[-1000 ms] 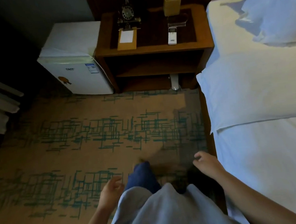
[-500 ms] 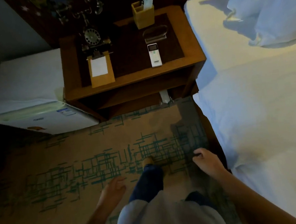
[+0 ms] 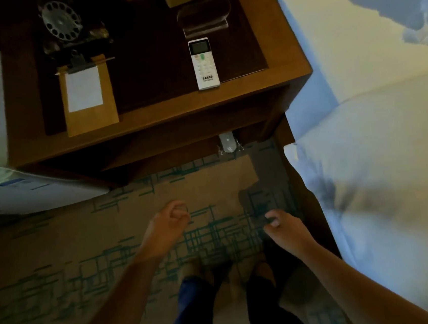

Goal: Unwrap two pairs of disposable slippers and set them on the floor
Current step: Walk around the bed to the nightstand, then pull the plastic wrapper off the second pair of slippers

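Note:
A white slipper pack in clear plastic wrap (image 3: 228, 144) pokes out from the bottom of the wooden nightstand (image 3: 150, 121), on the patterned carpet (image 3: 59, 257), near the bed side. Only its end shows; the rest is hidden under the lower shelf. My left hand (image 3: 169, 226) hovers over the carpet in front of the nightstand, fingers loosely curled, holding nothing. My right hand (image 3: 284, 225) hangs close to the bed frame, also loosely curled and holding nothing. Both hands are well short of the pack. My feet (image 3: 230, 273) stand on the carpet below the hands.
On the nightstand top lie a white remote (image 3: 204, 64), a clipboard with a notepad (image 3: 87, 96), a rotary phone (image 3: 63, 22) and a clear stand (image 3: 204, 17). A white mini fridge (image 3: 12, 188) stands left. The bed with white linen (image 3: 380, 170) borders the right.
I have stepped toward the nightstand and tilted my view down, so it fills the top of the frame. Both hands have come forward and lower over the carpet.

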`<state>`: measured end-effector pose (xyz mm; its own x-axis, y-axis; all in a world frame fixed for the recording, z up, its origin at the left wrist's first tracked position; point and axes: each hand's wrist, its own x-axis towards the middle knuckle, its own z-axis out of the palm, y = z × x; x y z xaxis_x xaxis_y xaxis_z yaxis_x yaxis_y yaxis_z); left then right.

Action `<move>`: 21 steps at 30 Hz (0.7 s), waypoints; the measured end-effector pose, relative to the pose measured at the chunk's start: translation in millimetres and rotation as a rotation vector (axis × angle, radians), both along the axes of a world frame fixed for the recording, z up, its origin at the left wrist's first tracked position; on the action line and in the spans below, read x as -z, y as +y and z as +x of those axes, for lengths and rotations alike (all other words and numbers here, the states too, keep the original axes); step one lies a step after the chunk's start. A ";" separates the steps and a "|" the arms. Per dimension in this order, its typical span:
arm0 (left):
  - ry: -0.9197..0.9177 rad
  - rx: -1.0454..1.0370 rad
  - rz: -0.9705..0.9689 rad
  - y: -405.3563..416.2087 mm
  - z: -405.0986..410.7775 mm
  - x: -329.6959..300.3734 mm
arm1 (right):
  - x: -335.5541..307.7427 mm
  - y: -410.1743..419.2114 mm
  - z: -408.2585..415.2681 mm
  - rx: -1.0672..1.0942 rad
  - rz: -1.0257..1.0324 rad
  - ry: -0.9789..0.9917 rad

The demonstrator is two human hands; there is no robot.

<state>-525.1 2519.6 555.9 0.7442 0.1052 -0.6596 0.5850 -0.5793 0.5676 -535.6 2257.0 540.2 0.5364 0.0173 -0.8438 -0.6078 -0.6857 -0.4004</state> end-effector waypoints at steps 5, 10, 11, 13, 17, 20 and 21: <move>-0.001 -0.010 -0.077 -5.7 18.0 126.8 | 109.3 -1.8 47.9 0.038 0.001 -0.012; -0.042 -0.046 -0.090 -17.1 33.0 242.0 | 230.5 2.5 70.5 0.099 0.010 -0.106; -0.056 -0.056 -0.095 -17.6 38.1 264.1 | 251.8 3.9 75.2 0.092 0.003 -0.134; -0.083 -0.047 -0.081 -18.6 52.1 306.3 | 290.9 7.9 86.4 0.066 -0.005 -0.160; -0.177 0.031 -0.028 -18.0 82.8 383.9 | 365.8 11.3 104.4 -0.005 -0.104 -0.313; -0.303 0.174 0.111 -18.3 96.6 438.9 | 415.4 9.8 116.5 -0.170 -0.302 -0.582; -0.347 0.207 0.162 -18.9 98.2 455.5 | 430.8 9.5 122.4 -0.233 -0.349 -0.662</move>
<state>-426.8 2500.8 100.4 0.9351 0.0120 -0.3541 0.2378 -0.7621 0.6022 -413.2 2266.5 109.4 0.9448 -0.0162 -0.3272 -0.1427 -0.9194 -0.3666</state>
